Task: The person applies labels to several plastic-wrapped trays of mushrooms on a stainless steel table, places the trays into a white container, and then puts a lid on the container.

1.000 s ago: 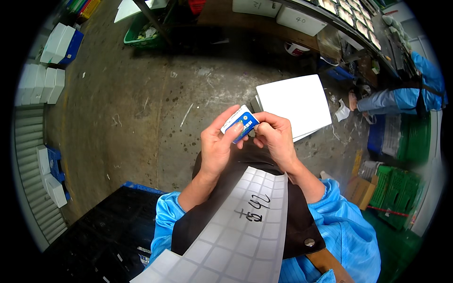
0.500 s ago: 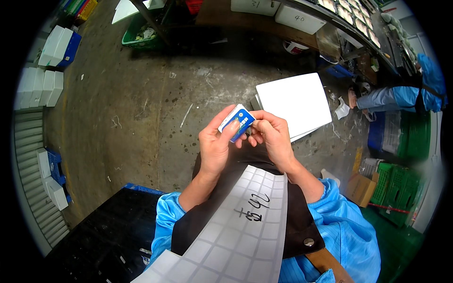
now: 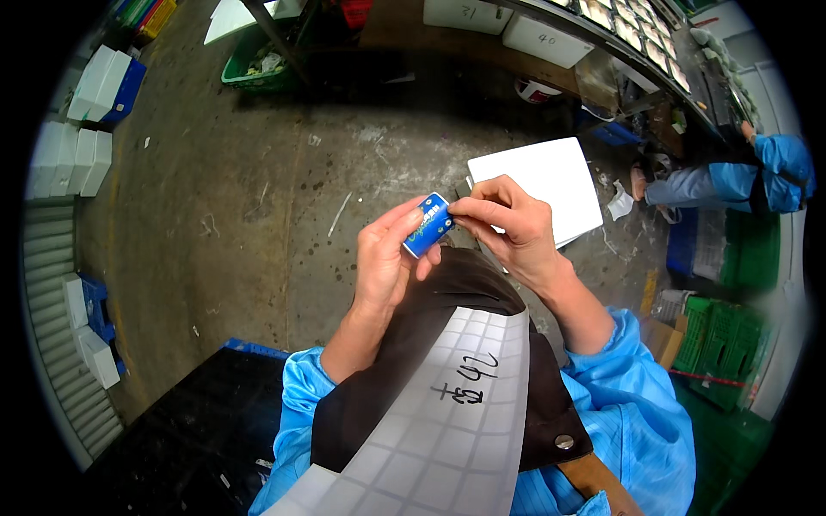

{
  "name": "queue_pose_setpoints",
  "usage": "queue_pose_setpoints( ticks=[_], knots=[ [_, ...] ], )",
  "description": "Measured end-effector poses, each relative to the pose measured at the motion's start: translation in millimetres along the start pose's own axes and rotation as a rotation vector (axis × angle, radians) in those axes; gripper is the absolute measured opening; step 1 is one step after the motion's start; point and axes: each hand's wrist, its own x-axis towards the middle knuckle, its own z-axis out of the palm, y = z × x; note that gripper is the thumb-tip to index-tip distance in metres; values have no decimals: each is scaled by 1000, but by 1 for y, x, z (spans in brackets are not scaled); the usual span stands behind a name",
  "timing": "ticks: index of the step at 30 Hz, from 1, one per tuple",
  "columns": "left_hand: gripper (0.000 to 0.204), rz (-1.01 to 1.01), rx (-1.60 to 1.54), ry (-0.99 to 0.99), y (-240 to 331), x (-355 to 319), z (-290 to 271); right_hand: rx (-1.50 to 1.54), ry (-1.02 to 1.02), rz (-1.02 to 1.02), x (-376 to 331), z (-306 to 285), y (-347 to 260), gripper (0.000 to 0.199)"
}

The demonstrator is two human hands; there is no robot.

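My left hand (image 3: 385, 256) grips a small blue box (image 3: 428, 226) with white edges, held up in front of me. My right hand (image 3: 508, 222) pinches the box's upper right edge with thumb and fingertips. Both forearms wear light blue sleeves. A white sheet of peel-off labels (image 3: 447, 413) with handwriting lies over a dark brown apron on my lap, just below the hands.
A white flat board (image 3: 551, 176) lies on the concrete floor behind my right hand. White and blue boxes (image 3: 86, 112) line the left side. A black crate (image 3: 172, 430) sits lower left. Another person in blue (image 3: 740, 176) crouches at the right by green crates (image 3: 731, 344).
The box has turned in my hands, so its blue face shows more and its white face less. My right fingers have shifted along its edge.
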Motion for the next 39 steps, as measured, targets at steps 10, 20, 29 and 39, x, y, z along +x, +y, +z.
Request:
queue_pose_setpoints(
  ticks=[10, 20, 29, 39],
  knots=[
    [34, -70, -4, 106, -6, 4, -26, -524, -324, -314, 14, 24, -3, 17],
    [35, -162, -126, 430, -31, 28, -97, -255, -732, -227, -65, 57, -34, 12],
    [32, -180, -95, 129, -26, 31, -56, -322, -257, -28, -3, 46, -12, 35],
    [28, -173, -184, 218, -11, 121, -34, -184, -154, -61, 64, 33, 73, 27]
  ],
)
